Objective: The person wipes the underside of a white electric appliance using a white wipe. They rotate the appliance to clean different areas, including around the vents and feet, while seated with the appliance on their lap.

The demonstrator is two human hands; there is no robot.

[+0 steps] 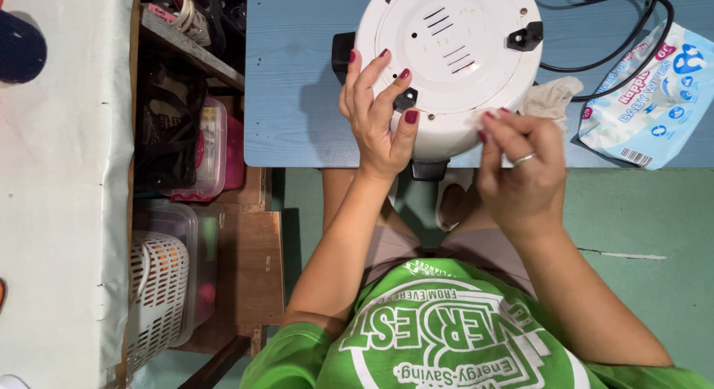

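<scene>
The left hand (pixel 379 114), just left of the frame's centre, lies with fingers spread against the underside of a white round cooker (pixel 446 54), steadying it without closing around it. The right hand (pixel 520 166), right of centre, has its fingertips pinched together on a small pale wipe (pixel 476 120) pressed to the cooker's lower rim. The cooker sits upside down at the top centre, on the near edge of a blue bench (pixel 297 99), its black feet facing up. Just right of it lies a crumpled cloth (pixel 552 97), a black cord (pixel 632 54) looping behind. A pack of wipes (pixel 654 99) rests at the upper right. A white basket (pixel 156 292) stands at the lower left beside cluttered shelves (pixel 190 47).
</scene>
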